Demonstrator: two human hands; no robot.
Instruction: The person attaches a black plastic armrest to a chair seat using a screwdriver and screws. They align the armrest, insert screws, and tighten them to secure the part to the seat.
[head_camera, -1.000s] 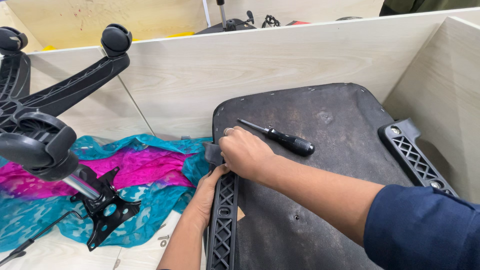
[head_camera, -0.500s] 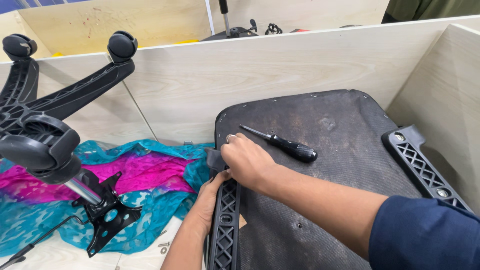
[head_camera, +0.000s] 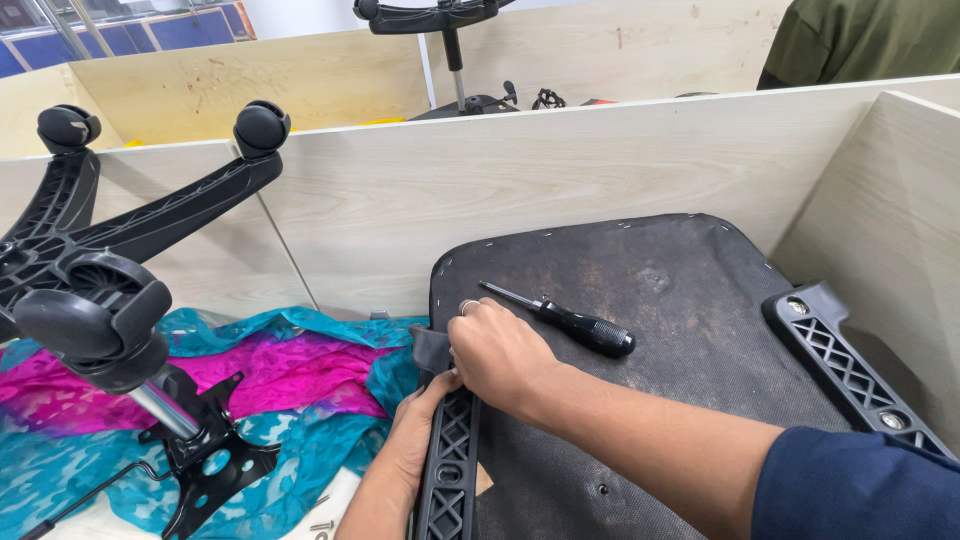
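An upturned black chair seat (head_camera: 660, 300) lies before me with its fabric underside facing up. My right hand (head_camera: 497, 352) rests on the top end of the left black lattice armrest bracket (head_camera: 447, 470), fingers curled over it. My left hand (head_camera: 420, 430) grips the same bracket from the outer side, lower down. A black-handled screwdriver (head_camera: 575, 322) lies loose on the seat just right of my right hand. A second lattice bracket (head_camera: 850, 368) sits along the seat's right edge.
A black wheeled chair base (head_camera: 110, 270) with its gas cylinder and mounting plate (head_camera: 205, 462) lies at left on a pink and teal cloth (head_camera: 270, 370). Pale wooden partition walls (head_camera: 560, 170) enclose the space. A person in olive green (head_camera: 860, 40) stands beyond the far wall.
The view has tilted slightly so everything sits lower in the frame. Both hands stay on the left bracket and the screwdriver has not moved on the seat.
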